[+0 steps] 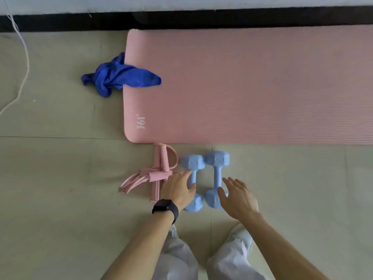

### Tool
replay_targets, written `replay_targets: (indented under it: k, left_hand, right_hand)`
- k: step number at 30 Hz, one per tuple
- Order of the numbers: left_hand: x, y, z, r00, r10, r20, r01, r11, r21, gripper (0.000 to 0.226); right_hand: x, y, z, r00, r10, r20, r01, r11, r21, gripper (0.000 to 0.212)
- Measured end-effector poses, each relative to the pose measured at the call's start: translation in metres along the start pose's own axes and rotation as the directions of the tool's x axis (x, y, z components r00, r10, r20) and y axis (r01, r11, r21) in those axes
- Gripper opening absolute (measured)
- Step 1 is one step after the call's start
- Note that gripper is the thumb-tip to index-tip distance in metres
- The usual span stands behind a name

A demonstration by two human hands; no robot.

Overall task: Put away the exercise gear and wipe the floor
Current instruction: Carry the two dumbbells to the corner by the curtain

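Two dumbbells (217,174) side by side, handles pointing toward mat (242,87)

The pink mat (242,87) is cut off by the right edge.

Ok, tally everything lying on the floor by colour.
Pink: 2 (mat, pull rope)
Light blue: 2 (left dumbbell, right dumbbell)
Dark blue: 1 (cloth)
White: 1 (cord)
Total: 6
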State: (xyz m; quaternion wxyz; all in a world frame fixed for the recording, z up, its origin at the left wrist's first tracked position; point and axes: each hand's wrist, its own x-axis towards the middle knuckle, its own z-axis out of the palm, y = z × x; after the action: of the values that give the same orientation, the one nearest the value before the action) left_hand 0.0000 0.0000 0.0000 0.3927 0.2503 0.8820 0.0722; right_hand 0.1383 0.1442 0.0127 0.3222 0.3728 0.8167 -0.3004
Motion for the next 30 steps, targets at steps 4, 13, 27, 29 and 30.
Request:
replay_targets:
  k: [4,13,27,29,30]
  left_hand:
    - [0.054,-0.019,0.062,0.985,-0.162,0.056,0.169,0.971,-0.167,0.056]
    - [0.085,-0.038,0.149,0.951,-0.31,-0.018,0.249,0.796,-0.552,0.067]
    - [-0.018,0.02,0.039,0.961,-0.262,0.091,0.274,0.948,-0.16,0.068]
    - [-0.056,0.044,0.004,0.965,-0.246,0.086,0.257,0.955,-0.147,0.066]
    - [-0.078,0.059,-0.018,0.969,-0.234,0.08,0.244,0.958,-0.151,0.065]
  right_hand:
    - [0.074,0.014,0.048,0.996,0.074,0.056,-0.077,0.995,0.063,0.055]
    - [0.135,0.027,0.128,0.98,0.201,0.013,-0.187,0.885,0.427,0.06]
    - [-0.006,0.03,0.018,0.978,0.19,0.089,-0.21,0.91,0.358,0.06]
    - [-0.052,0.026,-0.017,0.981,0.183,0.069,-0.195,0.9,0.389,0.058]
    - [-0.078,0.024,-0.038,0.982,0.18,0.053,-0.186,0.893,0.409,0.058]
